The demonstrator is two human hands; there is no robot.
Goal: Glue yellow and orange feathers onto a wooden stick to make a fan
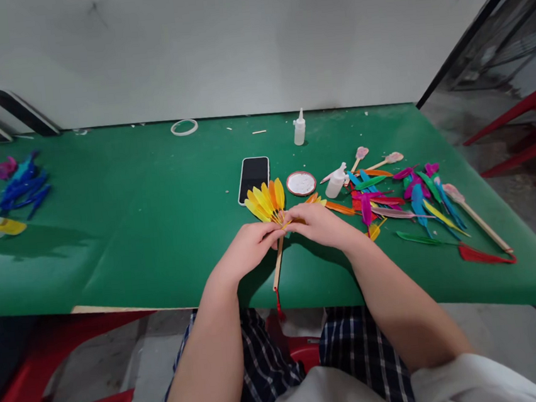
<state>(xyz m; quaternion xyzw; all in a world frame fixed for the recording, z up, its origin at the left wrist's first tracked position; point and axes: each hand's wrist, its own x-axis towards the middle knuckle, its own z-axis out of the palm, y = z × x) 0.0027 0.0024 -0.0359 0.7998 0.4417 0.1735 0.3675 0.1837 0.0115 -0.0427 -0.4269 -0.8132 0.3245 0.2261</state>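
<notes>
Yellow and orange feathers fan out from the top of a feather fan [264, 202] in front of me. Its pale wooden handle [278, 264] points down toward the table's near edge, and a red tassel [278, 304] hangs from the end. My left hand [253, 245] is closed, its fingertips on the feather bases from the left. From the right, my right hand [316, 221] pinches at the same spot, fingertips close to the left ones. The exact finger contact is partly hidden. Just behind the feathers lies a phone [253, 176].
A dish of white paste [301, 183] and a glue bottle [336, 182] stand to the right, near a pile of coloured feathers [381, 199]. Another glue bottle [299, 128], a white ring [184, 127] and blue feathers [23, 186] are on the green table [158, 237].
</notes>
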